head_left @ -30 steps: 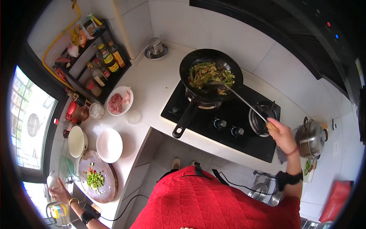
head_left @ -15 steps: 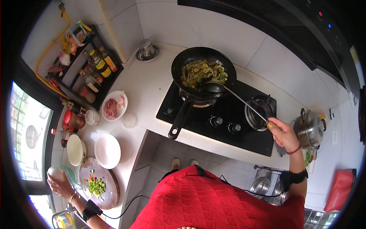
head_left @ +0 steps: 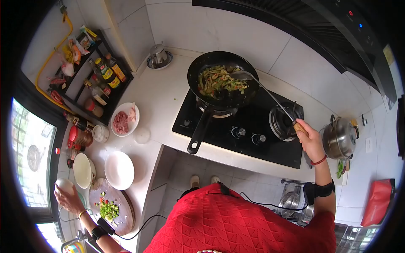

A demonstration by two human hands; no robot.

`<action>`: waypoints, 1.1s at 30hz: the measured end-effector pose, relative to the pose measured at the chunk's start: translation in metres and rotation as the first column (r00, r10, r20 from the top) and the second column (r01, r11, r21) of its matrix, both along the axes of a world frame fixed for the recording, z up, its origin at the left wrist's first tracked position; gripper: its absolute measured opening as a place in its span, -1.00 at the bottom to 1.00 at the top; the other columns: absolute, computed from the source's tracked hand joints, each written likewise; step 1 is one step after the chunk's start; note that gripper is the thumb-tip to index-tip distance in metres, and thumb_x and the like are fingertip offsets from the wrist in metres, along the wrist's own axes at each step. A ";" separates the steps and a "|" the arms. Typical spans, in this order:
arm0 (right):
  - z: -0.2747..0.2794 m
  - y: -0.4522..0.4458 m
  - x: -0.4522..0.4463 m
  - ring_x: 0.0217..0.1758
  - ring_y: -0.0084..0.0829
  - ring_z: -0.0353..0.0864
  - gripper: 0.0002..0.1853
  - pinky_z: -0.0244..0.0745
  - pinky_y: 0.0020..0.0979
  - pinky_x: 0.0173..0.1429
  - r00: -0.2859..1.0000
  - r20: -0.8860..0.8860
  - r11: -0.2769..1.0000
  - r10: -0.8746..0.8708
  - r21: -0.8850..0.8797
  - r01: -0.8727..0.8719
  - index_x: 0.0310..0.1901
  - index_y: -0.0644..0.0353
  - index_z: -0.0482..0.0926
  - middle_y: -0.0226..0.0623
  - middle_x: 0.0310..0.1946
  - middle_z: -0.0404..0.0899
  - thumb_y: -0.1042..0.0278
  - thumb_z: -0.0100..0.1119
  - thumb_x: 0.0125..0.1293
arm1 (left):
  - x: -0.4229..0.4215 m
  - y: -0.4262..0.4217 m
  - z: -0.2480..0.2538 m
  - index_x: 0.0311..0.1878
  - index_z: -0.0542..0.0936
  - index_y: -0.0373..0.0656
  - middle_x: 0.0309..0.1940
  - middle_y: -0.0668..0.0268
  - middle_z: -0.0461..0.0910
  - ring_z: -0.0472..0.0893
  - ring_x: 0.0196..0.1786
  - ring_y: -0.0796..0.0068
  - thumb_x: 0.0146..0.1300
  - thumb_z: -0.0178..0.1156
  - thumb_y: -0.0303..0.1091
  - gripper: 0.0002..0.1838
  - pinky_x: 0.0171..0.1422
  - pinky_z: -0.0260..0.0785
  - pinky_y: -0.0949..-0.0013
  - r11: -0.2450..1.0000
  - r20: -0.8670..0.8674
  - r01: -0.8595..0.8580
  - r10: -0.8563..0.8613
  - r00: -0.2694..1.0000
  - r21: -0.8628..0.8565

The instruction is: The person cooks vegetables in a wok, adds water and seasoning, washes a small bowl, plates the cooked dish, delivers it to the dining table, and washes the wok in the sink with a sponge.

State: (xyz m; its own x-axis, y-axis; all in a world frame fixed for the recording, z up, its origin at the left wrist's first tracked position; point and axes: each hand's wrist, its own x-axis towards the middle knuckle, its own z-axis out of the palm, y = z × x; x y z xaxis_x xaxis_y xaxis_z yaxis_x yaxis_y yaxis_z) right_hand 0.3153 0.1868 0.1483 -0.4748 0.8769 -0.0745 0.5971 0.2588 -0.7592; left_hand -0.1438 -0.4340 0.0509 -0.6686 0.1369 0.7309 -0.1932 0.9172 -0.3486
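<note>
Ladle, metal, wooden-handled; white rounded vessel, exact kind not discernible.

The ladle's handle is enclosed by the right grip, its head placed at the edge of the food in the wok; the vessel is held in the left grip, near the chopping board. The ladle is judged stiff and fairly light, best held by the wood; the vessel is presumed smooth, perhaps breakable, best cradled around its sides.
</note>
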 end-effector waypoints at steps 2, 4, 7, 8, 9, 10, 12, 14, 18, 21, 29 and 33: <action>0.008 -0.004 -0.001 -0.54 -0.68 0.34 -0.64 0.31 -0.61 -0.40 1.000 0.017 0.999 -0.012 -0.044 0.013 0.03 0.16 0.46 -0.43 -0.49 0.50 0.48 0.05 0.14 | -0.004 0.004 -0.001 0.32 0.06 0.12 0.17 0.12 0.21 0.31 0.15 0.14 0.03 0.15 0.11 -0.19 0.17 0.28 0.14 1.000 0.010 0.014 -0.014 1.000 0.015; 0.009 -0.008 0.001 -0.54 -0.68 0.33 -0.64 0.30 -0.61 -0.40 0.999 0.032 0.999 0.034 0.021 -0.035 0.02 0.16 0.46 -0.43 -0.49 0.50 0.47 0.05 0.14 | -0.005 0.009 -0.003 0.32 0.05 0.12 0.18 0.12 0.20 0.30 0.15 0.14 0.03 0.16 0.10 -0.19 0.17 0.28 0.14 1.000 0.025 0.014 -0.015 1.000 0.021; 0.011 -0.012 0.003 -0.54 -0.66 0.33 -0.65 0.31 -0.60 -0.39 0.995 0.081 0.998 0.058 0.010 -0.059 0.02 0.17 0.46 -0.41 -0.47 0.50 0.47 0.06 0.14 | -0.009 0.014 -0.005 0.32 0.04 0.19 0.17 0.13 0.22 0.31 0.16 0.13 -0.01 0.19 0.10 -0.16 0.16 0.29 0.11 0.996 -0.007 0.080 -0.080 0.997 0.029; 0.011 -0.013 0.003 -0.54 -0.66 0.33 -0.65 0.32 -0.60 -0.38 0.993 0.101 0.998 0.059 -0.011 -0.059 0.01 0.18 0.45 -0.41 -0.47 0.51 0.47 0.07 0.14 | -0.010 0.018 -0.005 0.32 0.04 0.19 0.17 0.13 0.22 0.31 0.16 0.13 -0.01 0.19 0.10 -0.16 0.16 0.28 0.11 0.996 -0.003 0.078 -0.078 0.997 0.035; 0.007 -0.013 0.002 -0.52 -0.65 0.36 -0.65 0.33 -0.60 -0.36 0.994 0.084 0.997 0.076 0.010 -0.078 0.01 0.17 0.45 -0.39 -0.46 0.52 0.46 0.07 0.14 | -0.010 0.022 -0.004 0.32 0.04 0.18 0.16 0.13 0.22 0.31 0.16 0.14 -0.01 0.20 0.10 -0.16 0.17 0.28 0.12 0.996 0.001 0.077 -0.077 0.997 0.041; -0.001 -0.011 0.002 -0.50 -0.64 0.39 -0.64 0.35 -0.59 -0.33 0.993 0.068 0.995 0.093 0.033 -0.095 0.01 0.16 0.45 -0.37 -0.45 0.53 0.46 0.07 0.13 | -0.009 0.026 -0.004 0.32 0.04 0.18 0.16 0.13 0.23 0.31 0.16 0.14 -0.02 0.20 0.10 -0.15 0.18 0.28 0.12 0.996 0.004 0.076 -0.076 0.997 0.046; -0.004 -0.012 -0.002 -0.43 -0.59 0.47 -0.64 0.38 -0.57 -0.27 0.993 0.085 0.997 0.076 0.017 -0.078 0.01 0.16 0.45 -0.31 -0.41 0.57 0.44 0.08 0.13 | -0.009 0.032 -0.002 0.32 0.04 0.17 0.16 0.14 0.23 0.31 0.16 0.14 -0.02 0.19 0.11 -0.15 0.18 0.28 0.13 0.996 0.021 0.071 -0.072 0.997 0.060; 0.000 -0.012 -0.013 -0.34 -0.51 0.56 -0.64 0.40 -0.54 -0.18 0.988 0.156 0.998 0.018 -0.058 -0.010 0.01 0.16 0.45 -0.23 -0.34 0.60 0.42 0.08 0.13 | -0.011 0.033 -0.003 0.32 0.05 0.14 0.17 0.13 0.22 0.30 0.16 0.14 -0.01 0.18 0.12 -0.16 0.17 0.29 0.13 0.995 0.023 0.080 -0.081 0.996 0.067; -0.034 0.007 -0.015 -0.19 -0.35 0.60 -0.64 0.41 -0.47 -0.09 0.990 0.138 0.988 0.024 0.149 -0.044 0.00 0.17 0.45 -0.12 -0.25 0.58 0.39 0.08 0.13 | -0.016 0.032 -0.005 0.31 0.08 0.12 0.19 0.13 0.19 0.28 0.18 0.14 0.00 0.17 0.12 -0.18 0.16 0.30 0.13 0.989 -0.006 0.139 -0.139 0.990 0.057; -0.041 0.011 -0.017 -0.17 -0.30 0.59 -0.64 0.41 -0.45 -0.07 0.994 0.104 0.987 0.026 0.154 -0.042 0.00 0.17 0.46 -0.10 -0.23 0.57 0.38 0.09 0.12 | -0.014 0.033 -0.001 0.31 0.08 0.11 0.20 0.14 0.18 0.27 0.19 0.14 -0.01 0.19 0.10 -0.17 0.18 0.27 0.13 0.988 -0.028 0.155 -0.154 0.988 0.027; -0.035 0.000 -0.010 -0.16 -0.38 0.59 -0.64 0.40 -0.50 -0.06 0.998 0.053 0.986 0.037 0.158 -0.045 0.01 0.18 0.46 -0.13 -0.22 0.58 0.41 0.09 0.12 | -0.006 0.037 0.007 0.31 0.08 0.08 0.20 0.16 0.18 0.25 0.21 0.15 -0.02 0.24 0.02 -0.16 0.22 0.24 0.13 0.985 0.003 0.166 -0.166 0.986 0.046; -0.025 -0.012 -0.004 -0.37 -0.53 0.54 -0.64 0.40 -0.55 -0.23 1.000 0.028 0.993 0.005 0.117 -0.008 0.02 0.18 0.45 -0.25 -0.37 0.59 0.43 0.08 0.13 | 0.001 0.068 0.012 0.30 0.10 -0.01 0.21 0.16 0.18 0.24 0.22 0.20 0.03 0.24 -0.04 -0.20 0.24 0.21 0.19 0.745 0.001 0.337 -0.413 0.911 0.575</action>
State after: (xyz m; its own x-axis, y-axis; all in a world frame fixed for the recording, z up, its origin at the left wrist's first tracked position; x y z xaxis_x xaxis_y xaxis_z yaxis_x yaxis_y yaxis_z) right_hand 0.3110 0.1744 0.1234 -0.4797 0.8773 0.0155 0.6154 0.3490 -0.7067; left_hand -0.1429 -0.3658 0.0633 -0.7370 -0.0040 0.6759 0.2168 0.9458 0.2419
